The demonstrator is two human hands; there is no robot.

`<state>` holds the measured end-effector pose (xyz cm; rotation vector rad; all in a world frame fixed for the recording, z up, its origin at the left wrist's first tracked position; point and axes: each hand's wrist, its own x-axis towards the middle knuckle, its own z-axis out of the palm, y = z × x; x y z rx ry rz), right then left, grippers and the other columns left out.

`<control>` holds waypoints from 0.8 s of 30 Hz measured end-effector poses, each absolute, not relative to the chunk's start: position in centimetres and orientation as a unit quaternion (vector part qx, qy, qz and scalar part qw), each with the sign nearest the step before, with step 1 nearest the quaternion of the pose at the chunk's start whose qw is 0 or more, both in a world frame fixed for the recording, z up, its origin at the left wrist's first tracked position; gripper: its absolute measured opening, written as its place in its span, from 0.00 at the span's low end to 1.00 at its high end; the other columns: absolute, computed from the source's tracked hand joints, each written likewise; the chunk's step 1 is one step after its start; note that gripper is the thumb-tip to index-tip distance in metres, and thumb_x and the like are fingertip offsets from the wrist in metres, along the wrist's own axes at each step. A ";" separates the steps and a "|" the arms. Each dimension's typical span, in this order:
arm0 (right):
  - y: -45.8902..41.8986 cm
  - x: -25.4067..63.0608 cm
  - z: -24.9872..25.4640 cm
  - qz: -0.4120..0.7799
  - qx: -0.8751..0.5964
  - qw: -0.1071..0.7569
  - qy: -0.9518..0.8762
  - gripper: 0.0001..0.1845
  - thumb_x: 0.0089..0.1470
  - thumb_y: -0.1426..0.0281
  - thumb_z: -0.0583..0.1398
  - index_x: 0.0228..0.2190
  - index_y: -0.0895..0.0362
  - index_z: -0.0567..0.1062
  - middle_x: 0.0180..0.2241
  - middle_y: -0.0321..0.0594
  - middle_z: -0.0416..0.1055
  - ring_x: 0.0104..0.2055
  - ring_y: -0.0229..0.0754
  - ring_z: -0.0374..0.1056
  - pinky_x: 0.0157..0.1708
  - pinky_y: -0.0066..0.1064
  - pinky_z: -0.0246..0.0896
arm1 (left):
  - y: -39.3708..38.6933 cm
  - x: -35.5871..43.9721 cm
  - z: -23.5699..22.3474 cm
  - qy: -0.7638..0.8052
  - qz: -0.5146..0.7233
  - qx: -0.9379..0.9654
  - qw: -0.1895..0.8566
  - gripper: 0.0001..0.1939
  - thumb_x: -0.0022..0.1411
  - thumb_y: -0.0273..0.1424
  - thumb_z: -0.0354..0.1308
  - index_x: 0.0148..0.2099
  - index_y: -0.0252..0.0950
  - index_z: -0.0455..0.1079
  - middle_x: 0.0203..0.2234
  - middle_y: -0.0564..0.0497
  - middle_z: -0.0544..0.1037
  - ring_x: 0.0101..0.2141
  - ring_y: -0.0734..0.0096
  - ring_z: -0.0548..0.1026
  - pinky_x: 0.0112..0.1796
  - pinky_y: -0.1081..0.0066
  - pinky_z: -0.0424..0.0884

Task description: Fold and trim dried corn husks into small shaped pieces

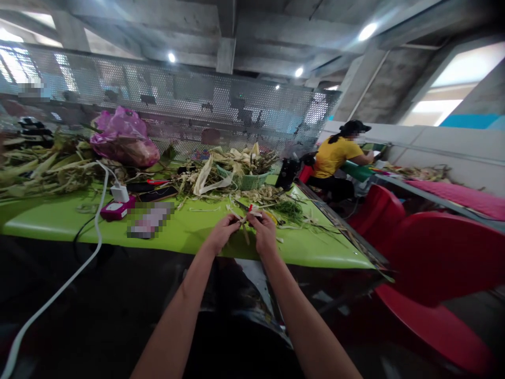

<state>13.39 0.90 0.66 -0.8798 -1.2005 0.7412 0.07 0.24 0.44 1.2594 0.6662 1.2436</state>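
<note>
My left hand (225,231) and my right hand (263,230) are close together above the front edge of the green table. Between their pinched fingertips runs a pale strip of dried husk (244,220), with a thin end hanging down. A small red piece (250,208) shows just beyond the fingers; whether it is part of what I hold, I cannot tell. Right behind my right hand lies a yellow handle (272,217), perhaps of scissors, partly hidden. Husk scraps and a tuft of green fibres (290,210) lie beyond.
A green basket (252,181) heaped with dried husks stands ahead. Leftward are a purple plastic bag (124,134), a husk pile (47,163), a magenta power block (117,209) and a white cable (97,231). Red chairs (445,258) and a person in yellow (333,155) are right.
</note>
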 end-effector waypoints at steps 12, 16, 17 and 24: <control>1.3 13.5 0.8 0.363 -0.361 0.707 -0.487 0.11 0.47 0.61 0.63 0.28 0.55 0.71 0.26 0.33 0.68 0.27 0.36 0.63 0.32 0.31 0.62 | 0.1 -0.3 1.0 0.300 0.553 0.498 0.596 0.17 0.53 0.39 0.61 0.43 0.34 0.69 0.30 0.49 0.75 0.33 0.71 0.72 0.36 0.72 0.64; 1.5 13.7 0.7 0.362 -0.362 0.718 -0.472 0.12 0.46 0.61 0.63 0.28 0.56 0.71 0.26 0.33 0.67 0.28 0.36 0.63 0.33 0.30 0.62 | 0.0 -0.1 1.0 0.326 0.546 0.543 0.549 0.14 0.54 0.38 0.60 0.39 0.33 0.71 0.25 0.52 0.72 0.27 0.74 0.68 0.30 0.73 0.61; 1.5 13.8 0.7 0.363 -0.362 0.719 -0.470 0.12 0.46 0.61 0.64 0.27 0.56 0.71 0.26 0.33 0.67 0.27 0.36 0.63 0.33 0.30 0.62 | 0.1 0.0 0.9 0.325 0.547 0.552 0.539 0.13 0.55 0.37 0.59 0.39 0.33 0.72 0.23 0.53 0.70 0.26 0.75 0.66 0.30 0.73 0.60; 1.5 13.9 0.6 0.383 -0.370 0.719 -0.446 0.14 0.43 0.59 0.65 0.25 0.56 0.70 0.23 0.33 0.66 0.24 0.35 0.62 0.28 0.29 0.62 | 0.6 0.0 -0.3 0.320 0.526 0.572 0.542 0.09 0.54 0.31 0.57 0.38 0.35 0.72 0.25 0.53 0.70 0.27 0.74 0.64 0.31 0.73 0.59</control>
